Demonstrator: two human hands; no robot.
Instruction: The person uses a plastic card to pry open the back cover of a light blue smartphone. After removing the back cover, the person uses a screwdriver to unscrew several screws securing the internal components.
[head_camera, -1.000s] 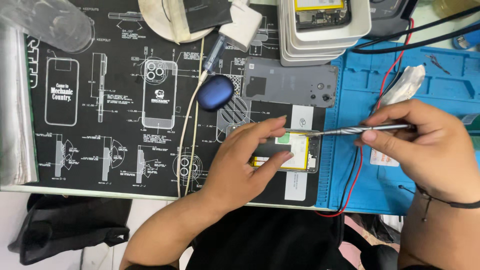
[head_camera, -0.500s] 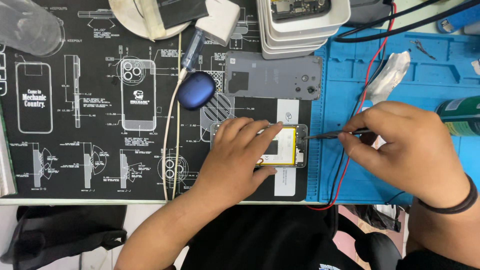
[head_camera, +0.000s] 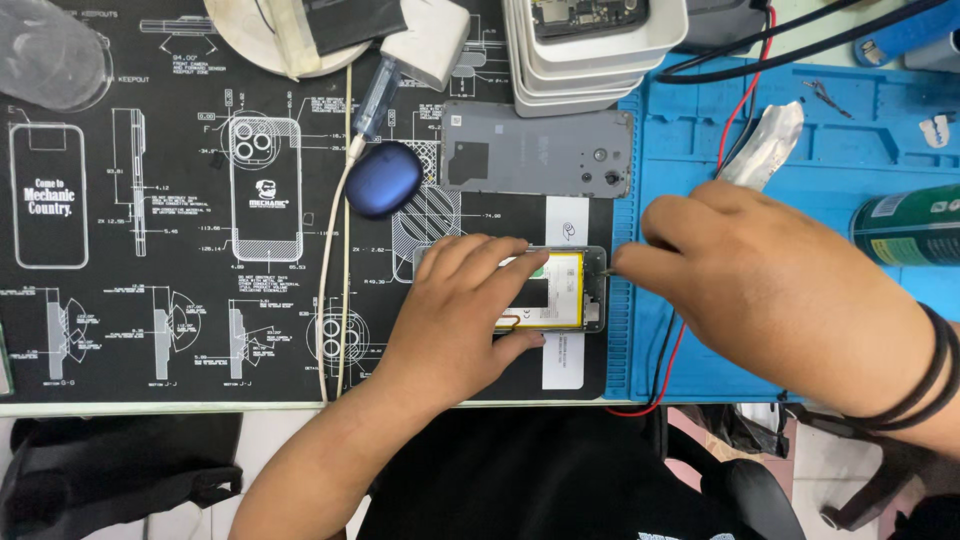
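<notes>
An opened phone (head_camera: 560, 290) with a yellow-edged battery lies on the black printed mat (head_camera: 200, 330). My left hand (head_camera: 460, 310) rests flat on its left half, fingers spread over it. My right hand (head_camera: 780, 290) grips a thin tool whose dark tip (head_camera: 606, 270) touches the phone's top right corner; most of the tool is hidden in the hand. The grey back cover (head_camera: 535, 150) lies just above the phone.
A dark blue oval case (head_camera: 383, 178) and a white cable (head_camera: 335, 270) lie left of the phone. Stacked white trays (head_camera: 590, 50) sit at the top. A blue mat (head_camera: 800, 170) holds a foil piece (head_camera: 765, 145), red and black wires and a green can (head_camera: 905, 225).
My right hand has slid left along the tool, closer to the phone, so the shaft is now covered. The view has drifted slightly. My left hand stays on the phone.
</notes>
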